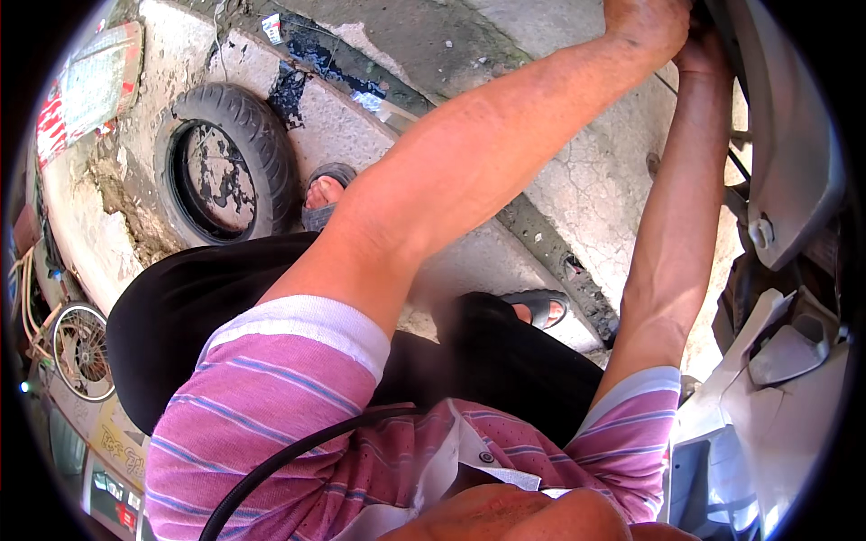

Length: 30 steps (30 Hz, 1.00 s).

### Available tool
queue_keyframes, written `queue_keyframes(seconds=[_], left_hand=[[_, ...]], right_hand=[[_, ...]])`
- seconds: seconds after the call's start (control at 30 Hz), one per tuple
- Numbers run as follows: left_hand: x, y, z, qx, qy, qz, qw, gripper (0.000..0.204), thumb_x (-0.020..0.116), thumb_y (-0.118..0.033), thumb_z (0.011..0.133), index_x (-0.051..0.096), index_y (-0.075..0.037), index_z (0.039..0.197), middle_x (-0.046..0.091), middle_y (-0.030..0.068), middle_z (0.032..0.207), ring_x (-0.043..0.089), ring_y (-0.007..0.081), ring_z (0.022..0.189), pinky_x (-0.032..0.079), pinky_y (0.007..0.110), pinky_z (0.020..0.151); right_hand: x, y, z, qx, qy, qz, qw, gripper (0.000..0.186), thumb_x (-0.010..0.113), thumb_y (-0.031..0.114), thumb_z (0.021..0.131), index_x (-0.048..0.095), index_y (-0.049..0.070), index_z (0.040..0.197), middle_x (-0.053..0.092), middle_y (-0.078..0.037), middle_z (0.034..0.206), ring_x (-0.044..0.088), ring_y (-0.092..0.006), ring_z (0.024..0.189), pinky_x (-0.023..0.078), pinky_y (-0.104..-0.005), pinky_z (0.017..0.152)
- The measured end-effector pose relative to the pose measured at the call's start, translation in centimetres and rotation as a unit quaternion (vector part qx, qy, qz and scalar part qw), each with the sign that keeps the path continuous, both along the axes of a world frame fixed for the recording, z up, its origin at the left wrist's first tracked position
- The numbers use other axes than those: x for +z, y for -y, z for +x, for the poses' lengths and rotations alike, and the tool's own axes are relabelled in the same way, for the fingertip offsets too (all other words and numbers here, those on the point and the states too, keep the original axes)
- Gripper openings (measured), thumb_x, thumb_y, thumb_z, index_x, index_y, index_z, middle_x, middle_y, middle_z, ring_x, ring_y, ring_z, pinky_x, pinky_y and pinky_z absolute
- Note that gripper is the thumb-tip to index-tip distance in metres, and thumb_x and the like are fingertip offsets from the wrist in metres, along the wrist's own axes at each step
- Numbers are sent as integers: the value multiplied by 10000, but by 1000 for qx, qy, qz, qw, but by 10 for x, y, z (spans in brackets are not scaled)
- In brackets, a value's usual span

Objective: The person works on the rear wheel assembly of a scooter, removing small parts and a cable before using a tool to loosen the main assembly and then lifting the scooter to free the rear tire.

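Both arms reach to the upper right, up to a grey vehicle body panel (794, 135), which looks like part of a scooter. My left hand (651, 25) is curled beside a dark part at the picture's upper edge; what it grips is out of sight. Just below and right of it, my right hand (705, 56) is raised against the dark underside of the panel. Its fingers are hidden by shadow and by the left hand. A thin dark cable (739, 164) hangs below the panel, near my right forearm.
A black tyre (271, 153) lies on the concrete ground at left, beside my sandalled foot (327, 191). Broken light-coloured panels (767, 347) hang at the right. A spoked wheel (83, 352) stands far left. A drain-like groove (577, 261) crosses the ground.
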<state>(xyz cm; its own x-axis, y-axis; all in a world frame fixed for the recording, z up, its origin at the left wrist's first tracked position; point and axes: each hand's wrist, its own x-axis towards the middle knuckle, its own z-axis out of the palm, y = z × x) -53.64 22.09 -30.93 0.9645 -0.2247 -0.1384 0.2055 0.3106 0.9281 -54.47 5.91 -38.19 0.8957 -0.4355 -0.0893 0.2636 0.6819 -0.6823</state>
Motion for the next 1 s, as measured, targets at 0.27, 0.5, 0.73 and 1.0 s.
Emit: queue_keyframes(seconds=[0.27,0.5,0.73,1.0], left_hand=[[-8,11,2,48,68,66,994,80,655,-44,882,638,31,903,705,215,810,705,332,777,549,424,719],[-12,26,-3,87,161,33,983,112,583,24,832,614,4,939,691,256,873,679,441,861,529,480,785],[-8,15,-4,89,110,55,988,156,605,-16,846,653,35,985,716,256,919,698,423,909,536,462,849],[4,-1,-3,-37,48,127,990,206,651,-126,884,723,29,998,723,276,930,716,424,927,551,466,828]], right_hand=[[4,-3,3,-7,6,-7,1000,435,480,295,1078,538,17,1409,592,-142,1398,554,-286,1277,421,-413,1134],[7,5,-2,-19,11,-15,1000,449,473,293,1081,520,19,1434,571,-144,1431,535,-289,1304,403,-417,1152],[8,-10,3,-24,7,-14,1000,463,466,292,1084,501,21,1459,550,-147,1463,516,-293,1331,384,-421,1171],[2,-2,-2,-17,5,-17,1000,496,442,302,1092,458,27,1505,504,-148,1519,470,-302,1382,342,-433,1205]])
